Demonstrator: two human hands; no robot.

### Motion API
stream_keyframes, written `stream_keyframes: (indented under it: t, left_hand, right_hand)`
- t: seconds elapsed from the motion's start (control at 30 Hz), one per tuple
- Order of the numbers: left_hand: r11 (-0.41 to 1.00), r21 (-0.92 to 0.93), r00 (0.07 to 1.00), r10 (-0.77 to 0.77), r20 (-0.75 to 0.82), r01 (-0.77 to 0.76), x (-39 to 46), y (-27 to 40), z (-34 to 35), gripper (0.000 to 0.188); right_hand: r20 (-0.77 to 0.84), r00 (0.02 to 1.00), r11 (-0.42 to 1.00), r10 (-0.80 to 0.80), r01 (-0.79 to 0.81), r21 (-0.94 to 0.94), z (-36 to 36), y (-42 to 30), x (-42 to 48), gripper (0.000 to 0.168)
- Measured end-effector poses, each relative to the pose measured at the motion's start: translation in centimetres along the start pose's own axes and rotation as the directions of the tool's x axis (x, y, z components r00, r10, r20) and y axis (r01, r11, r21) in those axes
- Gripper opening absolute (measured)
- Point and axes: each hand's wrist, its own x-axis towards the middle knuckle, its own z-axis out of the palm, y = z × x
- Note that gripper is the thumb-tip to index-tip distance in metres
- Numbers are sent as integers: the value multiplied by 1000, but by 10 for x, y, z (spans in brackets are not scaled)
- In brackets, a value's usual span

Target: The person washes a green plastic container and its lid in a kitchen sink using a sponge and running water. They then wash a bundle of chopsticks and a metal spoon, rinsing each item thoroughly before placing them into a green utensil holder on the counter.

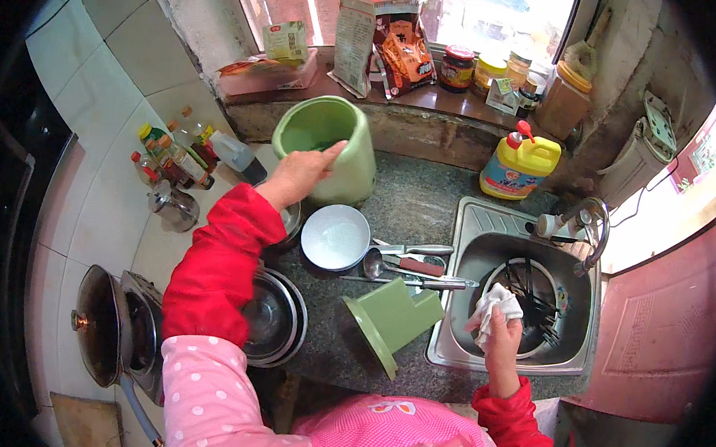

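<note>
My left hand (303,171) is at the near rim of a tall green plastic container (352,168); its fingers meet the rim, with some of them hidden. Over the steel sink (459,277), my right hand (502,337) holds a bunched white cloth (498,304). Below the cloth, a bowl (557,276) in the sink holds dark chopsticks (527,293) and other dark items. Between the hands a white bowl (335,237) stands on the counter, beside a knife (417,249), a ladle (373,264) and other utensils. A green plastic piece with a flange (392,322) lies nearer to me.
Nested metal bowls (268,319) stand below my left forearm. A pan (100,325) sits at far left, near bottles (179,153) and a glass jug (174,205). A yellow detergent bottle (519,165) stands behind the sink, near the faucet (600,236). Jars (457,68) and packets line the windowsill.
</note>
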Motion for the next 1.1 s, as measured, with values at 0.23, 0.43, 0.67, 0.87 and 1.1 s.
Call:
stream_keyframes:
  t: [0.23,0.43,0.67,0.87,1.1]
  left_hand:
    - [998,-52,999,-46,-12,45,-5,-36,-4,67]
    - [992,116,997,-44,-62,51,0,-58,3,66]
    - [962,239,980,-94,-176,135,-6,-53,8,72]
    - [993,-14,901,-114,-419,119,-31,-39,-6,61]
    - [765,-533,918,-393,57,361,-73,-17,-38,30]
  right_hand:
    - [-18,1000,1000,-3,2,-9,-8,4,-9,28]
    - [-30,999,999,-14,13,-43,-10,1,-13,28]
    - [-43,999,998,-27,24,-62,-16,-6,-26,28]
    - [-55,998,998,-22,19,-56,-27,1,-28,30]
    - [97,995,993,9,2,-119,-14,-10,-37,35]
